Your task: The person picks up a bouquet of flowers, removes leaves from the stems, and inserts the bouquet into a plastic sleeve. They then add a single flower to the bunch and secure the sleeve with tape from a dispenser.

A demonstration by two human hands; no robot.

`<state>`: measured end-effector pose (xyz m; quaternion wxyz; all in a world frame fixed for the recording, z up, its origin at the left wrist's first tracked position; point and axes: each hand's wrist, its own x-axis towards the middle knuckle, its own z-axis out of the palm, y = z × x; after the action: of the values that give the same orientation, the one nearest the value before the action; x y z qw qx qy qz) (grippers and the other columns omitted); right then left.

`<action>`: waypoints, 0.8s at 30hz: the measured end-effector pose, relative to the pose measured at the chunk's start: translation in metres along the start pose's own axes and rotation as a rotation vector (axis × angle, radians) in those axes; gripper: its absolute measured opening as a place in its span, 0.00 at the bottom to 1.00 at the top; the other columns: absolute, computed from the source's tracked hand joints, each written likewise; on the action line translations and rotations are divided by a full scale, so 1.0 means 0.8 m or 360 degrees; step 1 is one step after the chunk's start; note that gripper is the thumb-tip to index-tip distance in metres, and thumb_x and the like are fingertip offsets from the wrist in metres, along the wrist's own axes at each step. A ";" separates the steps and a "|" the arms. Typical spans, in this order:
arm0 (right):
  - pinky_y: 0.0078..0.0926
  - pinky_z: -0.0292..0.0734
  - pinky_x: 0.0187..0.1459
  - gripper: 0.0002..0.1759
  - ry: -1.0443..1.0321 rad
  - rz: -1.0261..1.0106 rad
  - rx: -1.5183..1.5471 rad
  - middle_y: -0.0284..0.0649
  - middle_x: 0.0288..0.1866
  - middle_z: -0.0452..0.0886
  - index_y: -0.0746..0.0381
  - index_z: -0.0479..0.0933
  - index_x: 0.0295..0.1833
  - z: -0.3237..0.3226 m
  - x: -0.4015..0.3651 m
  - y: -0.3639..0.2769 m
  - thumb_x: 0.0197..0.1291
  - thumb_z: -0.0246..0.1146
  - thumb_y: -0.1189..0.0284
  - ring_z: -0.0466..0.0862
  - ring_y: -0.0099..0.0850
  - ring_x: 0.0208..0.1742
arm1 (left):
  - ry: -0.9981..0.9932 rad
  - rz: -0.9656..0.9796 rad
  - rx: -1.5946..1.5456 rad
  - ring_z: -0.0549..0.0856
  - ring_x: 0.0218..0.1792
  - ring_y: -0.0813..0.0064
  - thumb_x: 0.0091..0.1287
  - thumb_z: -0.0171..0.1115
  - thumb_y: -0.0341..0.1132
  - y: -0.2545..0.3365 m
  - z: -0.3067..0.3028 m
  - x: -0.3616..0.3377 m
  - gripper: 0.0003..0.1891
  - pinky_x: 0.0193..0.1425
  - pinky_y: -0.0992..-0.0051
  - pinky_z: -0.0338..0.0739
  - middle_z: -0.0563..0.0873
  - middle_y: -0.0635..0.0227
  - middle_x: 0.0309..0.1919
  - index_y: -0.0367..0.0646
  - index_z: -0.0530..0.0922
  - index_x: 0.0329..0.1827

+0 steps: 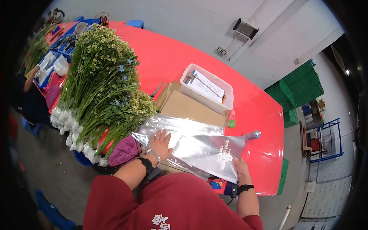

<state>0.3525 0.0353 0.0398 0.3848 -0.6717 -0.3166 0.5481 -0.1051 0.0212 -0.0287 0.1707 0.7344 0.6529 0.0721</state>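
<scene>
My left hand (160,145) lies flat with its fingers spread on a stack of shiny transparent plastic sleeves (184,130). At the right, my right hand (241,170) pinches the edge of a plastic sleeve (209,153) with white print on it. This sleeve lies slanted over the others. Beneath the stack is brown cardboard (191,108). Left of my left hand are a crumpled purple cloth (124,151) and a big pile of flower bunches (103,76) with small yellow-white and blue blooms. White wraps (73,130) cover their stem ends.
A white plastic bin (209,88) with papers stands behind the cardboard, scissors (157,89) to its left. A spray can or bottle (252,135) lies at the right on the red table (264,161). A person's arm (32,78) reaches toward blue trays (46,71) at far left.
</scene>
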 end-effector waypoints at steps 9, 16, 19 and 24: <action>0.23 0.79 0.48 0.07 -0.0140 0.0097 -0.0046 0.35 0.43 0.82 0.67 0.77 0.51 -0.018 0.048 0.038 0.73 0.61 0.75 0.82 0.25 0.43 | 0.0180 -0.0114 -0.0234 0.58 0.79 0.41 0.62 0.69 0.52 -0.009 -0.010 -0.025 0.43 0.80 0.41 0.51 0.60 0.45 0.79 0.40 0.65 0.78; 0.26 0.79 0.49 0.10 -0.0173 -0.0016 -0.0352 0.36 0.44 0.83 0.67 0.79 0.52 -0.065 0.038 0.057 0.71 0.63 0.73 0.83 0.26 0.45 | 0.0289 -0.0311 -0.0548 0.57 0.80 0.41 0.60 0.70 0.56 -0.015 -0.021 -0.014 0.46 0.81 0.40 0.49 0.62 0.47 0.79 0.40 0.65 0.78; 0.27 0.79 0.50 0.11 -0.0147 0.0055 -0.0037 0.37 0.44 0.84 0.66 0.79 0.54 -0.042 0.028 0.086 0.72 0.63 0.72 0.83 0.27 0.46 | 0.0069 -0.0279 -0.0529 0.53 0.81 0.41 0.61 0.69 0.58 0.001 -0.015 -0.018 0.47 0.82 0.41 0.47 0.59 0.48 0.81 0.42 0.64 0.79; 0.29 0.81 0.49 0.12 -0.0200 0.0198 -0.0091 0.39 0.48 0.85 0.66 0.80 0.54 -0.005 0.005 0.091 0.73 0.62 0.69 0.84 0.28 0.44 | -0.0090 -0.0172 -0.0432 0.49 0.83 0.43 0.61 0.69 0.58 0.012 -0.004 -0.027 0.48 0.83 0.39 0.43 0.54 0.50 0.82 0.44 0.61 0.81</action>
<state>0.3576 0.0014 -0.0246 0.3101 -0.6652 -0.3132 0.6028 -0.1004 -0.0006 -0.0201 0.2903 0.6702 0.6706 0.1298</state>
